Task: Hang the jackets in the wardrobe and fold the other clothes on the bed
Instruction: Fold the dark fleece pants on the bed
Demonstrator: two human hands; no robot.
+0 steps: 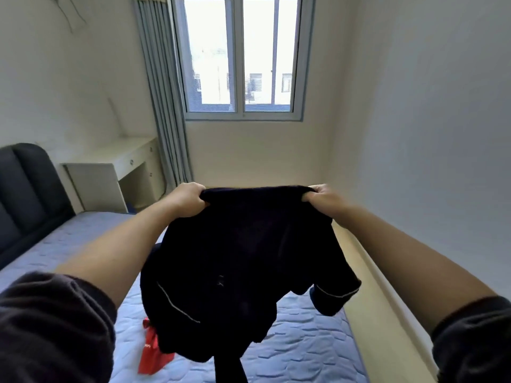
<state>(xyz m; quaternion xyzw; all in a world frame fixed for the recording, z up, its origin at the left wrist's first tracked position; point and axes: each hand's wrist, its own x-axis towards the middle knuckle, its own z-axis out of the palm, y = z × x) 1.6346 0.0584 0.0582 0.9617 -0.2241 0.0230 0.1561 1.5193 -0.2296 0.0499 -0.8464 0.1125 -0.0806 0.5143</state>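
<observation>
Daylight comes in through the window (240,59), which is blown out to near white (the buildings (255,84) outside look pale and washed). The room is softly, evenly bright, with cool-toned walls (428,106) and no hard shadows. The dark garment (243,258), backlit, reads as almost featureless black, its folds lost. The wide lens bows the curtain (163,106) and the wall lines towards the edges. The sleeves (49,322) in the lower corners look soft and smeared.
</observation>
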